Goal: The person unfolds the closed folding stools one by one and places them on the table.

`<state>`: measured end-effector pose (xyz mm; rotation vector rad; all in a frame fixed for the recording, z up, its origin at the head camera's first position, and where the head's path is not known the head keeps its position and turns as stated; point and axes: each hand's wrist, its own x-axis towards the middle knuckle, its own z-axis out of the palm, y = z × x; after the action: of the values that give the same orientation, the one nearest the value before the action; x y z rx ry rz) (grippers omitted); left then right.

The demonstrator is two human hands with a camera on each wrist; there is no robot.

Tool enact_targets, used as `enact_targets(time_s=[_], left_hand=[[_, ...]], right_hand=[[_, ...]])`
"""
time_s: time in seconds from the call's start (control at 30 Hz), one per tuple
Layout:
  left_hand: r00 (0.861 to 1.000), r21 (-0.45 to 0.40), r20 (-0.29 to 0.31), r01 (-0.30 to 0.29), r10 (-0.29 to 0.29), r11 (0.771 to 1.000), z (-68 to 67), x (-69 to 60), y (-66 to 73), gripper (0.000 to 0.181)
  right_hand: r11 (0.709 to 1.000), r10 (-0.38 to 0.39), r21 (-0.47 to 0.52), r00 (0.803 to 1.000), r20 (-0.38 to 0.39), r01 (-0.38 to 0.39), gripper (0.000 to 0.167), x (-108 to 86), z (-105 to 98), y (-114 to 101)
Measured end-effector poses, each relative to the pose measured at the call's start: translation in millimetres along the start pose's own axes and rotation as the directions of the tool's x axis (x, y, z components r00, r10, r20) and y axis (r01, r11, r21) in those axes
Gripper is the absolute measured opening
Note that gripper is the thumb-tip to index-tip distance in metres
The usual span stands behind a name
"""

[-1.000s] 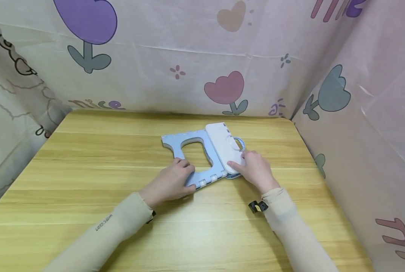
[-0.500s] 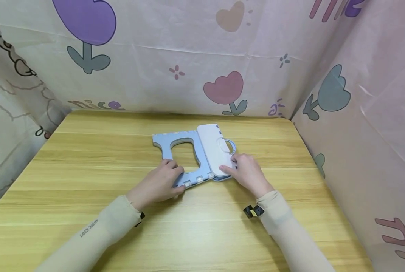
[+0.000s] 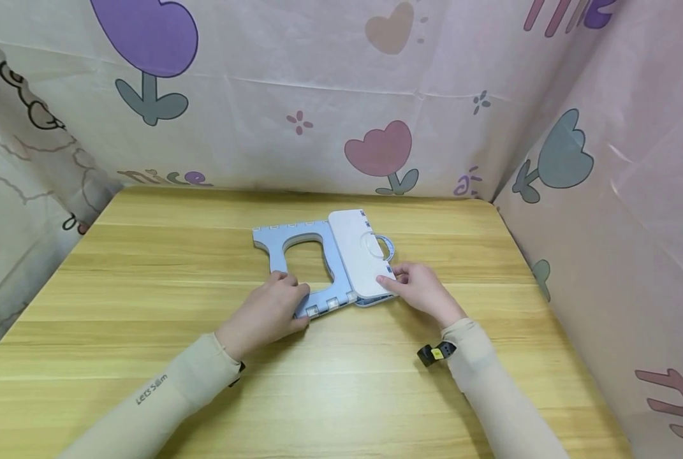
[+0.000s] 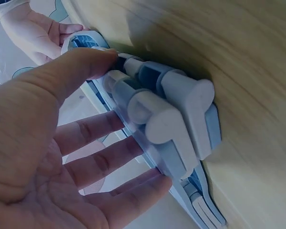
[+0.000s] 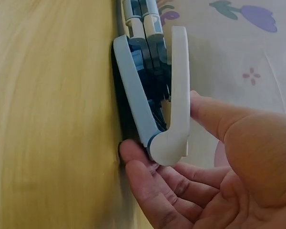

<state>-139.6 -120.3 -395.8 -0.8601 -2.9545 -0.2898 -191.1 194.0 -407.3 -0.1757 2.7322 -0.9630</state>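
I have the left arm (image 3: 171, 382) and right arm (image 3: 502, 389) stretched forward and angled inward. The left hand (image 3: 265, 311) grips, its thumb set opposite spread fingers (image 4: 102, 161); the right hand (image 3: 425, 292) pinches, thumb opposite fingers that look curled, though my head view hides most of them.

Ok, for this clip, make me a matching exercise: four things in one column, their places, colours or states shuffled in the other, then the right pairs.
Things:
1. left hand
2. right hand
3. loop handle
4. tabletop

Places, colours or states:
A. yellowish, wood-grained
B. its thumb on the white panel
C. gripping the blue leg frame of the folding stool
D. pale blue, jutting past the white panel's edge

Pairs: 1-C, 2-B, 3-D, 4-A
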Motion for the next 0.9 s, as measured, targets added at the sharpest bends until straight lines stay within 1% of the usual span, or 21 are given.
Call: enact_targets(time_s=[0.1,0.2,0.4,0.53,0.6,0.73,0.9], left_hand=[[1.000,0.020,-0.009,-0.002,0.002,1.000,1.1,-0.3,-0.5,0.036],[1.000,0.025,-0.020,-0.012,0.013,1.000,0.6,-0.8,-0.4,0.035],[0.998,0.028,-0.053,-0.043,0.044,0.999,-0.6,-2.1,-0.9,0.034],[0.991,0.027,-0.100,-0.081,0.083,0.996,1.3,-1.8,-2.9,0.036],[0.988,0.013,-0.121,-0.095,0.096,0.995,1.8,-2.0,-4.1,0.037],[0.982,-0.041,-0.159,-0.113,0.105,0.993,2.3,-3.2,-6.3,0.040],[0.972,-0.094,-0.201,-0.147,0.125,0.985,3.3,-4.6,-8.3,0.044]], right_hand=[[0.998,0.008,0.055,0.999,0.033,-0.010,0.056,2.1,-0.6,3.7],[0.995,0.015,0.093,0.999,0.044,-0.019,0.054,3.2,-1.9,5.0],[0.994,0.014,0.106,0.998,0.053,-0.019,0.056,1.9,-7.9,4.9],[0.993,-0.026,0.113,0.999,0.021,0.023,0.051,-3.8,-20.2,-1.3],[0.991,-0.050,0.126,0.999,0.000,0.049,0.050,-7.4,-27.6,-6.9],[0.986,-0.079,0.144,0.996,-0.043,0.085,0.048,-15.7,-41.5,-19.7],[0.986,-0.088,0.135,0.991,-0.102,0.101,0.044,-27.4,-55.6,-34.6]])
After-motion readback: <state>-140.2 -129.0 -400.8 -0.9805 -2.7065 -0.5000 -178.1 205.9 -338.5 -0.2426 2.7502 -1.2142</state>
